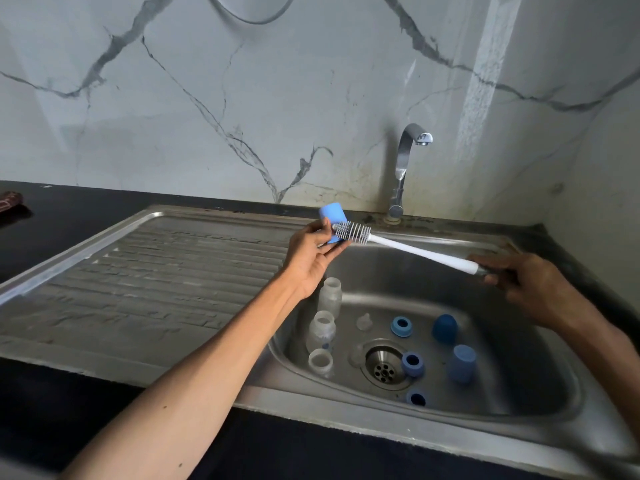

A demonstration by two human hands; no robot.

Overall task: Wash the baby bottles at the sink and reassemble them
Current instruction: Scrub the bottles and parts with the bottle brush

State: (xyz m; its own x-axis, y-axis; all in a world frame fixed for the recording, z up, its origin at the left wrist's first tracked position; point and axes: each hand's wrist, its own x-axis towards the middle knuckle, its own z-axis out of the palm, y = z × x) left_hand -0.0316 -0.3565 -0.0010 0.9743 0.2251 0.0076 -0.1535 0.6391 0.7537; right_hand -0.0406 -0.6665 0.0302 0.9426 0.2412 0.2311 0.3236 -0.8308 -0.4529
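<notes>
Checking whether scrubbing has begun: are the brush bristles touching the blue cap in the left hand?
Touching. The head view shows the brush bristles lying against the blue cap with no gap, beside the left hand.

Soft daylight, a bright streak on the wall (485,81), wide-angle bending at edges.

Marbled wall (207,98), black countertop (52,220), reddish object (12,199) far left.

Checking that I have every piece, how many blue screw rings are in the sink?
3, all on the basin floor: one ring behind the drain, one at its right edge, one nearest the front. None look hidden.
</notes>
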